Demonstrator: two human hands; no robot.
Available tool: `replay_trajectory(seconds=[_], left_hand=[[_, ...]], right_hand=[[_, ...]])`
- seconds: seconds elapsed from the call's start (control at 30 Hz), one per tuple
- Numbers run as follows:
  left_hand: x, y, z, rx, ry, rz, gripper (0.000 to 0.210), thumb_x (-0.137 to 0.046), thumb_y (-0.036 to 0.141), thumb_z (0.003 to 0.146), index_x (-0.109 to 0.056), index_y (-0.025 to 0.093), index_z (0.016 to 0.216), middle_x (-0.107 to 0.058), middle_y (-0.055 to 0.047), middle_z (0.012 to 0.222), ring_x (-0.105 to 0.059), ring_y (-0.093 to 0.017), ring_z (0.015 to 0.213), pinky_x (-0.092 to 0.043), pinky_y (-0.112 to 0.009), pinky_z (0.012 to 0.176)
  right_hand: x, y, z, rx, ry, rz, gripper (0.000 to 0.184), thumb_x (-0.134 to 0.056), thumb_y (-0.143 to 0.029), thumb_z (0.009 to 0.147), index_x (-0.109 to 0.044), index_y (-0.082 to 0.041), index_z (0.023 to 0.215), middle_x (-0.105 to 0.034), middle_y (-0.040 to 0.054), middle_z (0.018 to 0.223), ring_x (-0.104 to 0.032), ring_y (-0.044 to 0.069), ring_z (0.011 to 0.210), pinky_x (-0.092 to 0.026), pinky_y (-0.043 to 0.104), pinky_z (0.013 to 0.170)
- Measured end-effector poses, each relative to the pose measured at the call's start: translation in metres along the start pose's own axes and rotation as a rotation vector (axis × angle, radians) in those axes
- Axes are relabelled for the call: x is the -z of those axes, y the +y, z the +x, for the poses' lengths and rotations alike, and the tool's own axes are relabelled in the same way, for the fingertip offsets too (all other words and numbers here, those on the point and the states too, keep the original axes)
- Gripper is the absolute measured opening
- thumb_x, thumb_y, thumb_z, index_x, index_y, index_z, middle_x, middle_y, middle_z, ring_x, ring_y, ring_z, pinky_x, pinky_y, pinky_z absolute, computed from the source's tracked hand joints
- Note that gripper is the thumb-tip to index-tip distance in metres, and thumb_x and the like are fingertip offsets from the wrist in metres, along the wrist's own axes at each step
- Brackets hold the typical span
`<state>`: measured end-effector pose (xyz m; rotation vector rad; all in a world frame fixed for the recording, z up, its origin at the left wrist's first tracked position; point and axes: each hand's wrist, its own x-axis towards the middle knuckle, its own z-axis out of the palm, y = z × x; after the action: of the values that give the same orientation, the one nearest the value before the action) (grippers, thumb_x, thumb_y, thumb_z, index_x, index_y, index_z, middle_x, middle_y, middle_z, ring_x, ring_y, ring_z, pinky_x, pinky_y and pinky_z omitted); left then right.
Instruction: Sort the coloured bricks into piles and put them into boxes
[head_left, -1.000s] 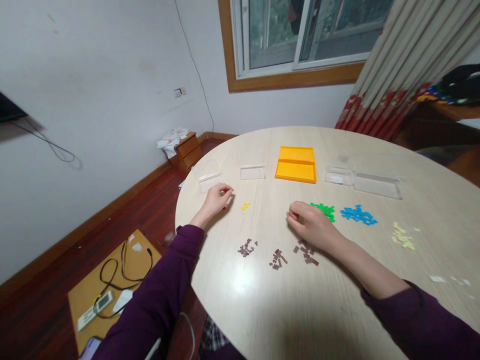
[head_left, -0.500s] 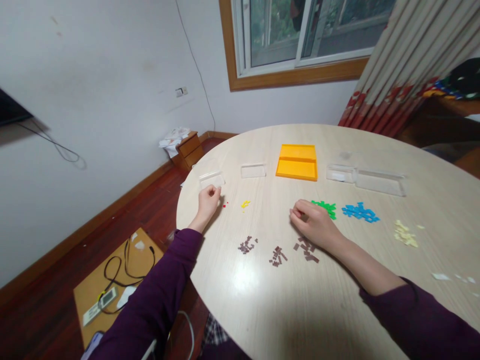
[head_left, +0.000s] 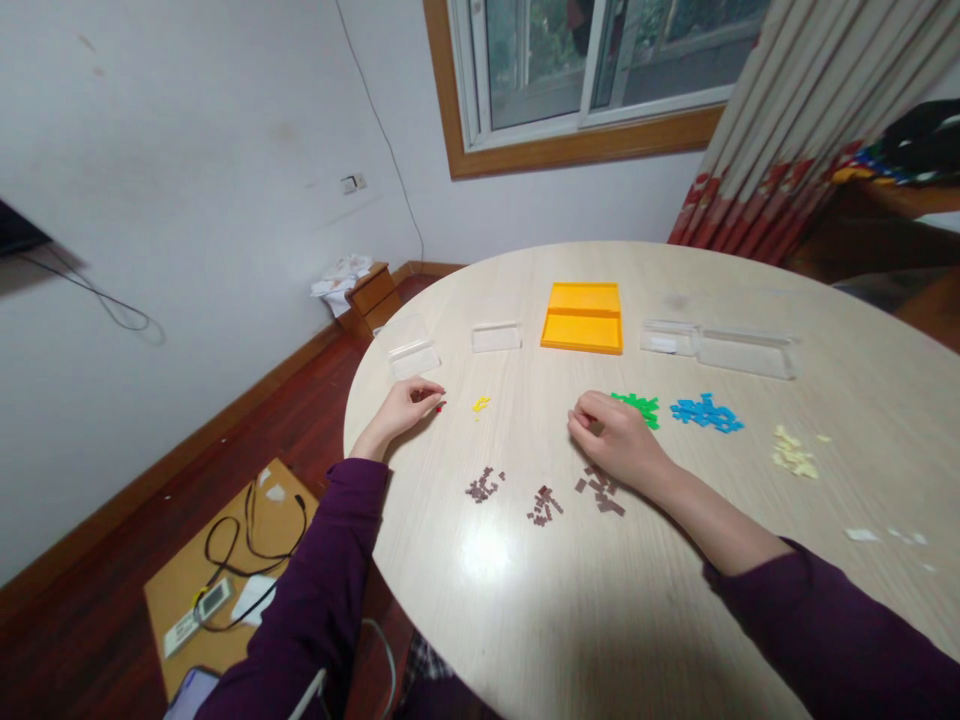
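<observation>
My left hand (head_left: 405,407) reaches over the table's left side, thumb and forefinger slightly apart beside the tiny red pieces (head_left: 439,409). Just to their right lies a small pile of yellow pieces (head_left: 481,404). My right hand (head_left: 611,432) is closed, fingers curled in and thumb pressed to them; whatever they hold is hidden. It partly covers the green pieces (head_left: 639,408) behind it and hovers by the larger brown pieces (head_left: 600,492). Two more brown piles, small pieces (head_left: 484,485) and medium pieces (head_left: 544,506), lie between my hands.
An orange two-part tray (head_left: 582,333) stands at the back. Clear plastic boxes (head_left: 496,338) flank it, with a long clear box (head_left: 746,354) farther right. Blue pieces (head_left: 706,412), cream pieces (head_left: 793,453) and white pieces (head_left: 862,535) lie to the right on the round table (head_left: 465,600).
My left hand has gone from a closed fist near the clear box to thumb and forefinger extended at the red pieces. My right hand stays closed in about the same place. The view has shifted slightly.
</observation>
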<state>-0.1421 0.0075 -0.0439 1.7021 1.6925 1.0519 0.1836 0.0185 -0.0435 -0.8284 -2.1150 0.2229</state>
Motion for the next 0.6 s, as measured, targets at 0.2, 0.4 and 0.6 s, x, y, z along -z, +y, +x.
replay_trajectory(seconds=[0.2,0.4,0.6], left_hand=[[0.006,0.005,-0.012,-0.071,-0.112,0.118,0.031,-0.069,0.032,0.072,-0.073,0.014,0.098,-0.069,-0.008,0.088,-0.06,-0.017,0.078,-0.048,-0.032,0.074],[0.001,0.004,-0.013,-0.094,-0.088,0.181,0.019,-0.063,0.023,0.078,-0.073,0.015,0.091,-0.069,-0.007,0.084,-0.06,-0.016,0.074,-0.049,-0.031,0.073],[-0.003,0.001,-0.011,-0.093,-0.06,0.185,0.015,-0.062,0.021,0.078,-0.073,0.015,0.087,-0.071,-0.008,0.085,-0.06,-0.016,0.073,-0.048,-0.031,0.072]], right_hand=[[-0.002,-0.002,0.0,-0.012,-0.007,0.034,0.026,-0.046,-0.01,0.076,-0.028,-0.025,0.064,-0.04,-0.0034,0.058,-0.041,0.013,0.053,-0.033,0.027,0.054],[-0.003,-0.002,-0.001,-0.058,-0.035,0.053,0.025,-0.046,-0.011,0.075,-0.028,-0.025,0.064,-0.04,-0.0038,0.057,-0.041,0.013,0.052,-0.033,0.027,0.054],[-0.005,0.001,0.0,-0.087,-0.134,0.054,0.025,-0.045,-0.013,0.076,-0.028,-0.025,0.062,-0.039,-0.0038,0.056,-0.04,0.013,0.051,-0.032,0.027,0.052]])
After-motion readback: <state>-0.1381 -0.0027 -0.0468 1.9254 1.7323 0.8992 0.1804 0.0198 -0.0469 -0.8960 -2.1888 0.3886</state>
